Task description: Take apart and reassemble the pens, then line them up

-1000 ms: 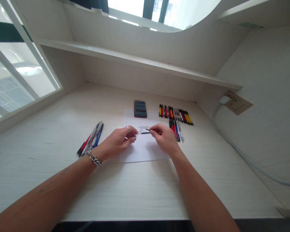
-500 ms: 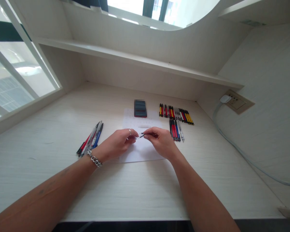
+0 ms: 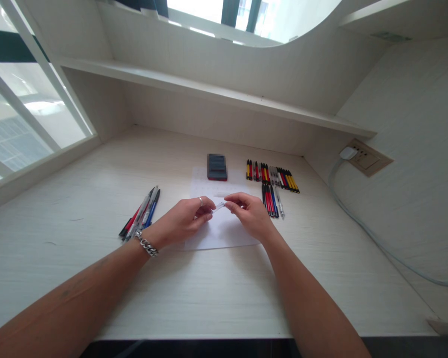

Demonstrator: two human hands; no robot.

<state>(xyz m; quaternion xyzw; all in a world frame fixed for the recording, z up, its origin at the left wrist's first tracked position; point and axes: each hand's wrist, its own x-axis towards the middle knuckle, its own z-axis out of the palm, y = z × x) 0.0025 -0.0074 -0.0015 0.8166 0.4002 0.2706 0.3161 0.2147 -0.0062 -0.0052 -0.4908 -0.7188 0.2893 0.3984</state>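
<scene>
Fingers [image 3: 208, 203] pinch a slim, clear tube [image 3: 219, 207].

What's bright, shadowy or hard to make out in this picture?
In the head view, the window is washed out nearly white; in the head view, soft shadows fall on the paper near the left hand and right hand; in the head view, the clear piece between them is too faint for detail, and the dark device looks pixelated.

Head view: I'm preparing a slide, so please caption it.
Left hand and right hand hold a small clear piece between them over white paper, pens lying on both sides.
</scene>
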